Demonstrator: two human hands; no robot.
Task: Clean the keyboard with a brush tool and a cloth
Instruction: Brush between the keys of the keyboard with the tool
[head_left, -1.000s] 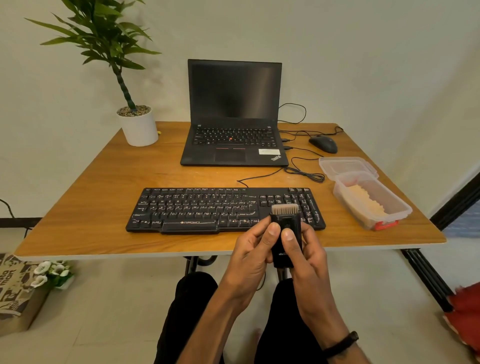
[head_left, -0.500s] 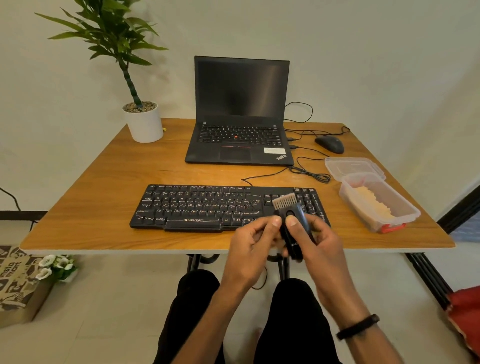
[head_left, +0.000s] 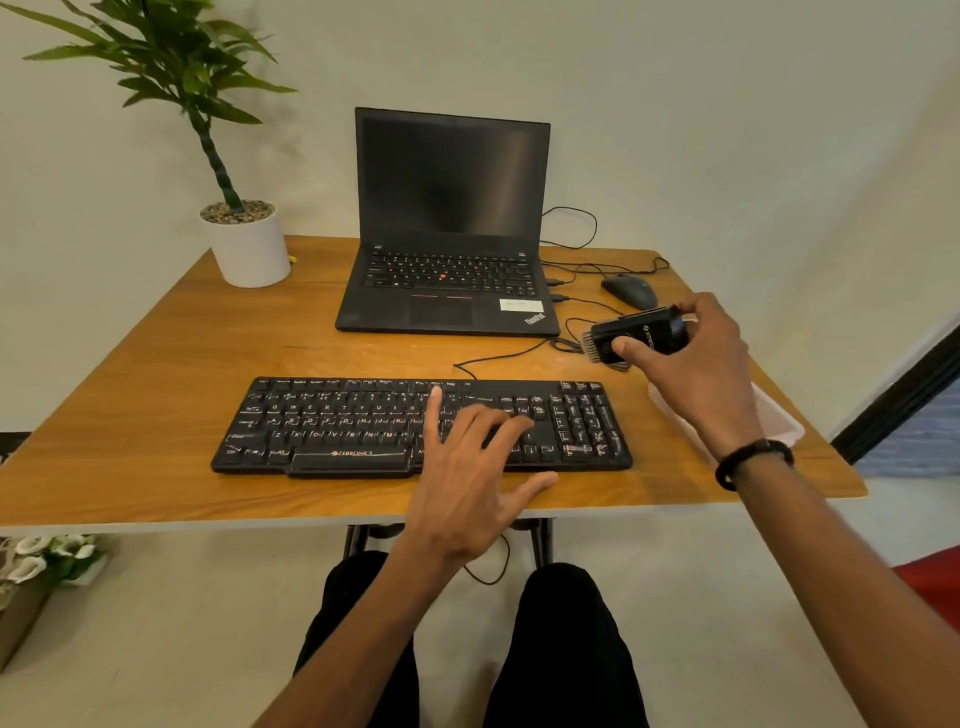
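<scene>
A black keyboard (head_left: 337, 426) lies across the front of the wooden desk (head_left: 156, 395). My left hand (head_left: 467, 467) rests over the keyboard's middle-right keys, fingers spread, holding nothing. My right hand (head_left: 696, 364) is raised above the desk's right side, behind the keyboard's number pad, gripping the black brush tool (head_left: 639, 335). The tool lies sideways with its pale bristles pointing left. No cloth can be made out; my right hand and forearm cover most of the clear plastic box (head_left: 779, 426).
An open black laptop (head_left: 447, 234) stands behind the keyboard. A mouse (head_left: 628, 291) and loose cables (head_left: 571, 338) lie to its right. A white potted plant (head_left: 249, 244) sits at the back left corner. My knees are under the desk's front edge.
Both hands held the brush tool near the desk's front edge. My left hand let go and moved onto the keyboard; my right hand carried the tool up and to the right, turning it sideways.
</scene>
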